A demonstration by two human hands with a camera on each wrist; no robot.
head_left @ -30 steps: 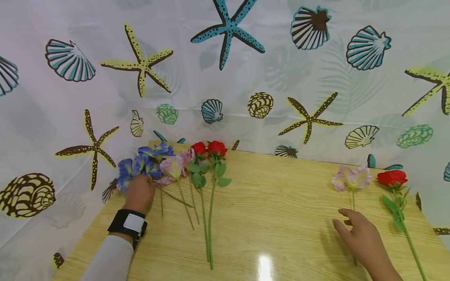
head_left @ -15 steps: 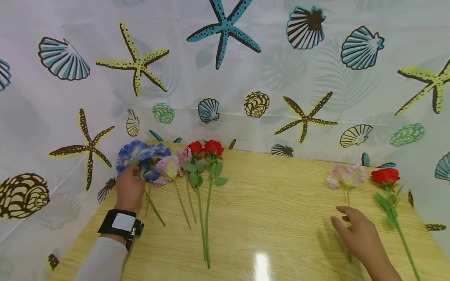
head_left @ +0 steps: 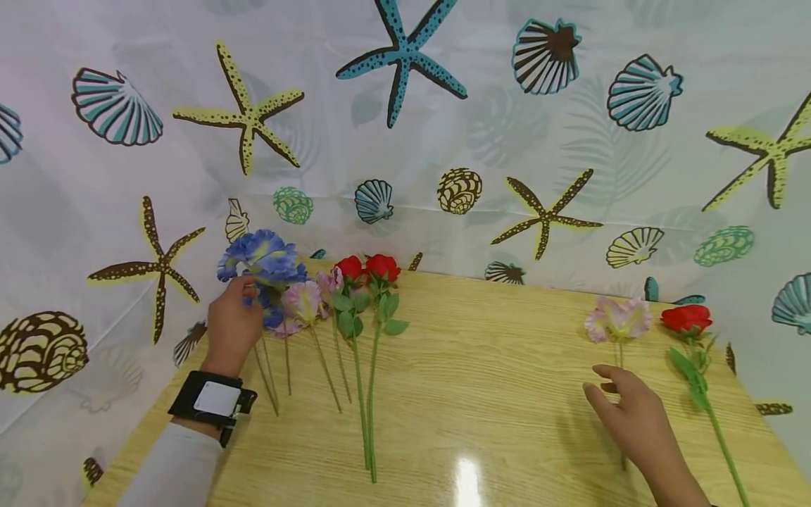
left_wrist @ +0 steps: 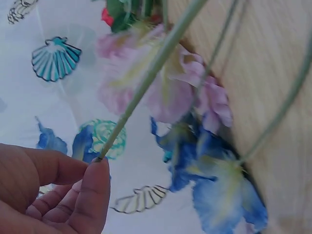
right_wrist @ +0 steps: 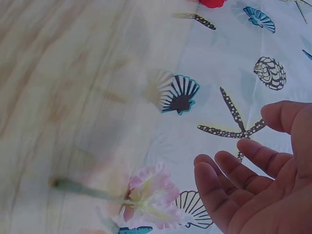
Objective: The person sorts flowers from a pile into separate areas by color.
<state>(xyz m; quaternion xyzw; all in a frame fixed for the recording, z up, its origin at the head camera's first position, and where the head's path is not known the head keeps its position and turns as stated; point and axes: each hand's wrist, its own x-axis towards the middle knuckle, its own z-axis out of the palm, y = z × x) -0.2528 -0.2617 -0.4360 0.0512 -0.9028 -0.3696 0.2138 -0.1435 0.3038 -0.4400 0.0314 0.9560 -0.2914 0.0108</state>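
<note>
My left hand (head_left: 233,324) pinches the thin green stem (left_wrist: 141,90) of an artificial blue iris (head_left: 269,255) just below its bloom, between thumb and forefinger. The bloom stands raised above the other flowers, and its stem slants down toward the table. Another blue iris (left_wrist: 219,195) lies beneath it, beside pink flowers (head_left: 303,301). On the other side my right hand (head_left: 633,417) hovers with fingers apart and nothing in them. It is over the stem of a single pink flower (head_left: 617,320), with a red rose (head_left: 686,318) lying farther right.
Two red roses (head_left: 382,267) with long green stems lie right of the pink ones. The wood-grain table (head_left: 488,380) ends at the back against a white curtain (head_left: 431,148) printed with shells and starfish.
My left hand has drawn the blue iris up and away from the group, and its stem has swung to hang steeper. My right hand stays nearly still.
</note>
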